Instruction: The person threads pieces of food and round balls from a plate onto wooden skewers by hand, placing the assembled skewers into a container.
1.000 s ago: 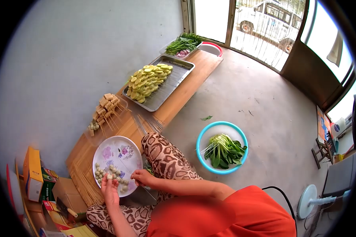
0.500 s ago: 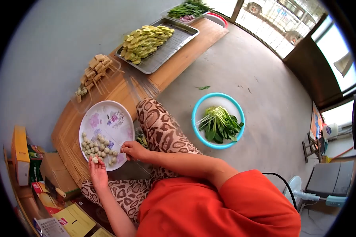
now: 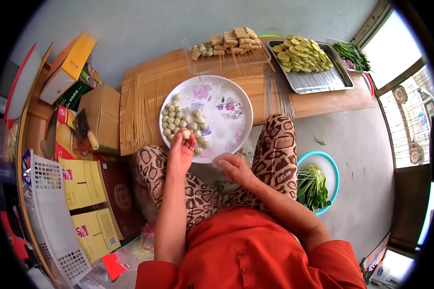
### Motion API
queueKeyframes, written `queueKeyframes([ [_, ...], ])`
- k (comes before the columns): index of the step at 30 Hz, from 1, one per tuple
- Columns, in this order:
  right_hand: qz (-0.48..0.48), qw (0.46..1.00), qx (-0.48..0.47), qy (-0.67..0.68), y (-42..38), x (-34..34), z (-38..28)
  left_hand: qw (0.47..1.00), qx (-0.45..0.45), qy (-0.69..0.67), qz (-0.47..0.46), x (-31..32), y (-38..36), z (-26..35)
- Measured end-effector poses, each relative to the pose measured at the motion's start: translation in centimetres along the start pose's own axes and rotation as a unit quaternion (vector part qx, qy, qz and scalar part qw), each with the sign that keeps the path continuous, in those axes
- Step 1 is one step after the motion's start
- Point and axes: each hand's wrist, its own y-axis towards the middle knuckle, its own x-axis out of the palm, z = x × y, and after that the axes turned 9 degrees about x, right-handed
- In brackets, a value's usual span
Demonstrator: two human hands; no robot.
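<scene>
My left hand (image 3: 181,151) is palm up at the near rim of a white flower-patterned round tray (image 3: 234,127), its fingertips closed on a small pale ball (image 3: 186,134). Several more pale greenish balls (image 3: 171,118) lie together on the left side of the tray. Just off the tray's near right rim, my right hand (image 3: 235,168) is closed, thumb and fingers drawn together. Motion blurs those fingertips, and I cannot make out what, if anything, they pinch.
Thin bamboo skewers (image 3: 136,113) lie left of the tray on the wooden table (image 3: 318,101). Behind stand skewered tan rolls (image 3: 234,41); farther right, a metal tray (image 3: 323,84) holds green slices (image 3: 301,55). A turquoise-rimmed basin (image 3: 336,178) of leafy greens sits on the floor. Boxes (image 3: 99,113) crowd the left.
My head has turned, so the table now spans the top of the view. My left hand keeps a ball at its fingertips. My right hand has moved away from the balls, off the tray's rim.
</scene>
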Motion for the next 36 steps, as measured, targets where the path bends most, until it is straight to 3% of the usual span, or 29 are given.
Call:
queueKeyframes([
  [10,-0.035,0.999,0.036,0.019,-0.6,1.4,-0.7,0.996,0.023,-0.050,0.064,1.0,0.0,-0.2],
  [36,-0.028,0.998,0.044,-0.045,-0.6,0.7,0.1,0.996,0.046,-0.052,0.060,1.0,0.0,-0.4],
])
